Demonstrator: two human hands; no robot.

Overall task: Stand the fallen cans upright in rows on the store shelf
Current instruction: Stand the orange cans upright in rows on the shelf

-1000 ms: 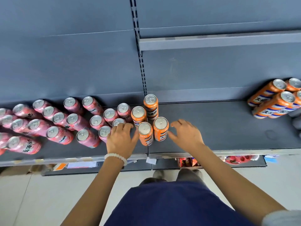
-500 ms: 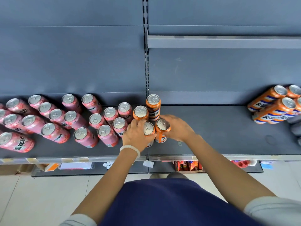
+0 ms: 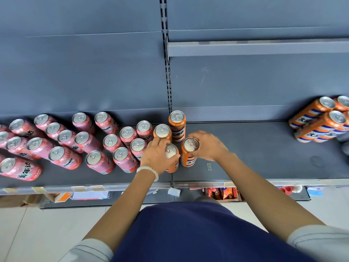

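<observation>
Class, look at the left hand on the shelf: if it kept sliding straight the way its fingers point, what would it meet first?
Probably the orange can just beyond the fingertips of the left hand; depth is unclear.

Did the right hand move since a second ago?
Yes. The right hand came in leftward across the shelf and now grips the front right orange can, which it stood apart from before.

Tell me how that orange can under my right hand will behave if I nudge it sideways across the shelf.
The orange can is tall and slim, so a high push would probably tip it. Its smooth wall may slip under the right hand. The pull tab looks unopened, so it is likely full and fairly heavy.
</observation>
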